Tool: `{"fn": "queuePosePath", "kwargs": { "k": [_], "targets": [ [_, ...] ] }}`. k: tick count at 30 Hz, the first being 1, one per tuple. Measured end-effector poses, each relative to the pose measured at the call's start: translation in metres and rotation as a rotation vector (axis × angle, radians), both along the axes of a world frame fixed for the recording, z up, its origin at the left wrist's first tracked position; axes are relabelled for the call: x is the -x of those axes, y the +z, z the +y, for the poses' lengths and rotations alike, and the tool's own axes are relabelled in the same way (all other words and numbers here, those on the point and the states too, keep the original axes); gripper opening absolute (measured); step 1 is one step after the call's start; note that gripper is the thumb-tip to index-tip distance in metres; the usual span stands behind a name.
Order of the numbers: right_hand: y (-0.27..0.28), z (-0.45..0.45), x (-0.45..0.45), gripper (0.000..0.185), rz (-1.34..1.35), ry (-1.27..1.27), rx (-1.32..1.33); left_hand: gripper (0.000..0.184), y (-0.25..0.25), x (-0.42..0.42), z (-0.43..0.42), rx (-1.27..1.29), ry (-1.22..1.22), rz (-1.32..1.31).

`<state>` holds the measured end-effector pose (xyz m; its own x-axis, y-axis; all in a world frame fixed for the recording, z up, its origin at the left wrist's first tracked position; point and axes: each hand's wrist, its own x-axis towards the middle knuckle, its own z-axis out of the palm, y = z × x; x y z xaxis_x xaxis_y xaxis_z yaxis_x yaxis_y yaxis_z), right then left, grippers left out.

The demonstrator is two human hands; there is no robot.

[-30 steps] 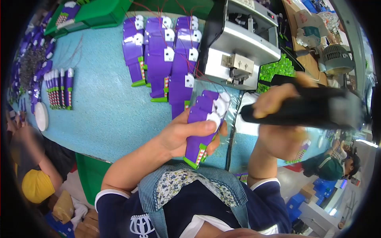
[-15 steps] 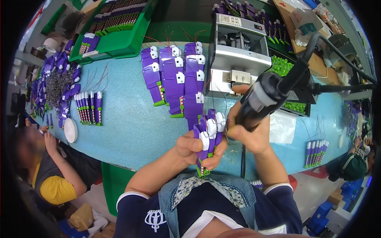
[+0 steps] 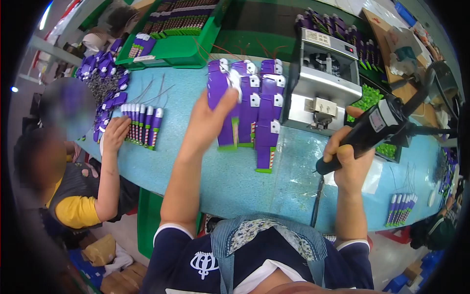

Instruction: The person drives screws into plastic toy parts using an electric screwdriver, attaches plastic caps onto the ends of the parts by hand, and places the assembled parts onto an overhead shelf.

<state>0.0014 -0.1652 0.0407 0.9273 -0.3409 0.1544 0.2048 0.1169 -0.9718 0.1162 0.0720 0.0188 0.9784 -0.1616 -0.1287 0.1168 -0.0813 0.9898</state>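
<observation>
My left hand (image 3: 211, 115) reaches over the left column of flat purple plastic pieces. Its thumb and fingers are closed on a purple piece (image 3: 215, 90) with a white end (image 3: 235, 81), smeared by motion; how many pieces it grips I cannot tell. Beside it lie overlapping columns of similar purple pieces (image 3: 264, 132), with white ends, striped strips, green tips and thin red wires. My right hand (image 3: 353, 169) is wrapped around a black corded electric screwdriver (image 3: 379, 125), its tip pointing down and left above the table.
A silver machine (image 3: 318, 73) stands behind the pieces. Green trays (image 3: 196, 56) of purple parts sit at the back. At left, a co-worker's hand (image 3: 116, 133) touches a row of slim pieces (image 3: 144, 125). Another row (image 3: 401, 209) lies at right, near green parts (image 3: 364, 98).
My left hand has moved from in front of my chest, where it held several purple pieces, forward to the left column. My right hand has moved right with the screwdriver. A co-worker's hand has reached in.
</observation>
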Motion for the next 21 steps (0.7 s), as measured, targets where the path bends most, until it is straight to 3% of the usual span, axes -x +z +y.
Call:
{"fn": "queuePosePath", "kwargs": {
  "k": [3, 5, 7, 9, 10, 12, 16, 18, 19, 21],
  "targets": [
    [0.005, 0.010, -0.007, 0.091, 0.021, -0.006, -0.003, 0.048, -0.013, -0.050, 0.017, -0.389, 0.169, -0.113],
    [0.003, 0.013, -0.007, 0.089, 0.020, 0.012, -0.013, 0.058, -0.028, -0.066, 0.020, -0.517, 0.142, -0.118],
    [-0.002, 0.010, -0.003, 0.087, 0.003, 0.015, -0.018, 0.058, -0.053, -0.060, 0.010, -0.747, 0.314, -0.386],
    [-0.005, 0.013, -0.004, 0.087, -0.012, 0.022, -0.017, 0.056, -0.054, -0.048, 0.008, -0.753, 0.469, -0.619],
    [-0.005, 0.015, -0.006, 0.086, -0.013, 0.035, -0.015, 0.056, -0.046, -0.039, 0.014, -0.777, 0.483, -0.611],
    [-0.007, 0.016, -0.007, 0.084, -0.018, 0.046, 0.007, 0.051, -0.032, -0.019, 0.020, -0.357, 0.261, -0.364],
    [-0.011, 0.014, -0.008, 0.083, -0.016, 0.099, 0.020, 0.054, -0.027, 0.000, 0.070, -0.359, 0.191, -0.424],
    [-0.013, 0.015, -0.007, 0.082, -0.012, 0.103, 0.022, 0.064, -0.025, 0.006, 0.108, -1.033, 0.303, -0.655],
    [-0.013, 0.015, -0.007, 0.082, -0.008, 0.105, 0.033, 0.070, -0.022, 0.008, 0.120, -1.163, 0.392, -0.597],
    [-0.015, 0.015, -0.008, 0.081, -0.011, 0.115, 0.034, 0.065, -0.023, 0.005, 0.140, -1.310, 0.454, -0.420]
  ]
}}
